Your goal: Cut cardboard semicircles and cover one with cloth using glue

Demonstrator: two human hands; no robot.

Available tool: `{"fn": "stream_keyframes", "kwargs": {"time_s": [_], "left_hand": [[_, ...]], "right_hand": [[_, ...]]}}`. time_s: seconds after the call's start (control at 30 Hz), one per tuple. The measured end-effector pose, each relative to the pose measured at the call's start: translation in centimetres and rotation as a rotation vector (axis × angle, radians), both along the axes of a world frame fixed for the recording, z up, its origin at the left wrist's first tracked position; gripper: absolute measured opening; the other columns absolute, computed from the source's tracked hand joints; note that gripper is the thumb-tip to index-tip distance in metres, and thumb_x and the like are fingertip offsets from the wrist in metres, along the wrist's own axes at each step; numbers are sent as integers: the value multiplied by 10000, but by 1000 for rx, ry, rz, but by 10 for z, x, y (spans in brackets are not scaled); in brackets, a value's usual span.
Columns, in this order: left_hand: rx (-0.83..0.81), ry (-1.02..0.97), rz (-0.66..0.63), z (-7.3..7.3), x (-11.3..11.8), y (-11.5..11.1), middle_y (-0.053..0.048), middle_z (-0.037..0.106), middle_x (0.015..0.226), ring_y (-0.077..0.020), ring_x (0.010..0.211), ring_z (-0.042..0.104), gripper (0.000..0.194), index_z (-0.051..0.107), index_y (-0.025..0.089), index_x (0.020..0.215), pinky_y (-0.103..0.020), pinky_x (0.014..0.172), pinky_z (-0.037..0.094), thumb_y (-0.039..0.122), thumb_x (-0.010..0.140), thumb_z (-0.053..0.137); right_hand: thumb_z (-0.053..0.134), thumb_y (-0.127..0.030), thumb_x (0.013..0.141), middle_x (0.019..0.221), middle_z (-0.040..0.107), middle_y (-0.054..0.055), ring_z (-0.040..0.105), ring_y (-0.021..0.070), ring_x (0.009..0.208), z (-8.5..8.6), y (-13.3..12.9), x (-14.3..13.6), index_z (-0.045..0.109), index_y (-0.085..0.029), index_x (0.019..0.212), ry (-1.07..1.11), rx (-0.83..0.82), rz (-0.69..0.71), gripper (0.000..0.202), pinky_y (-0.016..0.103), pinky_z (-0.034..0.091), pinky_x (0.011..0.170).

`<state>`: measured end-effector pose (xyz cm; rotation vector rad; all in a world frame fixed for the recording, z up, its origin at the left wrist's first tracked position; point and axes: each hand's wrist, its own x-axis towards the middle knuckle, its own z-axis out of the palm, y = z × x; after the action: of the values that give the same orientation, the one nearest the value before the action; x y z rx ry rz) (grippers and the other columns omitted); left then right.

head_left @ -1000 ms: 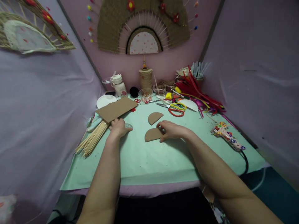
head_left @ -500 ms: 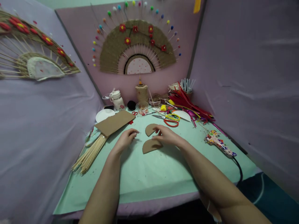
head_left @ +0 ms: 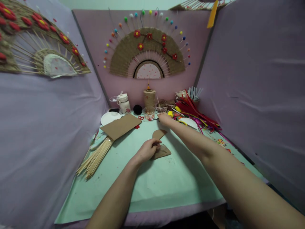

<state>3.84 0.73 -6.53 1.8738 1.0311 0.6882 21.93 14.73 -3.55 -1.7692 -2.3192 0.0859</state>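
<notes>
My left hand [head_left: 150, 148] is over the left part of the lower brown cardboard half-circle [head_left: 163, 154], thumb and forefinger bent but apart, nothing visible between them. A shiny, clear patch shows on that piece. Just beyond it lies a second cardboard half-circle [head_left: 159, 134]. My right hand [head_left: 165, 119] reaches far across to the back of the table, fingers bent down among small things. A thin pen-like tool [head_left: 153, 119] ends right at those fingertips; whether they grip it is hidden. The scissors' yellow handle [head_left: 182, 122] shows partly behind my right forearm.
Left are a cardboard sheet [head_left: 121, 126], bamboo sticks [head_left: 96, 159] and a white plate [head_left: 111, 117]. Along the back stand a white bottle [head_left: 124, 103], a twine spool [head_left: 149, 98], a clear bowl [head_left: 149, 113] and red pipe cleaners [head_left: 193, 109]. Decorated fans [head_left: 114, 60] hang on the walls.
My right hand has left the half-circles and stretched to the back of the table. My left hand has moved right, onto the lower half-circle. The view has shifted slightly.
</notes>
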Motion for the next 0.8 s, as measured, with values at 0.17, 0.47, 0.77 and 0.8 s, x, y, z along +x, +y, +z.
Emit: {"fn": "stream_keyframes", "kwargs": {"time_s": [0.17,0.47,0.77,0.8], "left_hand": [[-39,-83,65,6,-3,1,-110,691,1005,-237,952,655,390,646,159,1058,-417,866,514,63,733,453],[-101,-168,94,5,-4,4,-107,702,996,-201,945,665,326,612,146,1034,-344,852,506,66,742,492],[-11,2,68,2,3,6,-86,723,1072,-234,1003,650,335,700,139,1052,-350,918,471,154,757,543],[-8,11,65,0,4,6,-88,718,1090,-236,1005,648,334,698,137,1057,-350,912,474,162,762,546]], "right_hand": [[575,-344,922,1230,578,109,605,207,1025,-10,16,-13,571,-162,1203,-68,36,51,335,403,525,867],[486,-148,892,1020,646,165,541,276,1054,-6,-43,-3,637,-136,944,138,254,10,161,369,435,861],[463,-381,910,695,636,-8,613,160,656,-27,-147,26,522,-220,945,958,73,113,175,279,468,650],[517,-380,882,829,677,24,639,177,784,-27,-150,28,521,-219,938,946,25,181,170,297,480,718]]}}
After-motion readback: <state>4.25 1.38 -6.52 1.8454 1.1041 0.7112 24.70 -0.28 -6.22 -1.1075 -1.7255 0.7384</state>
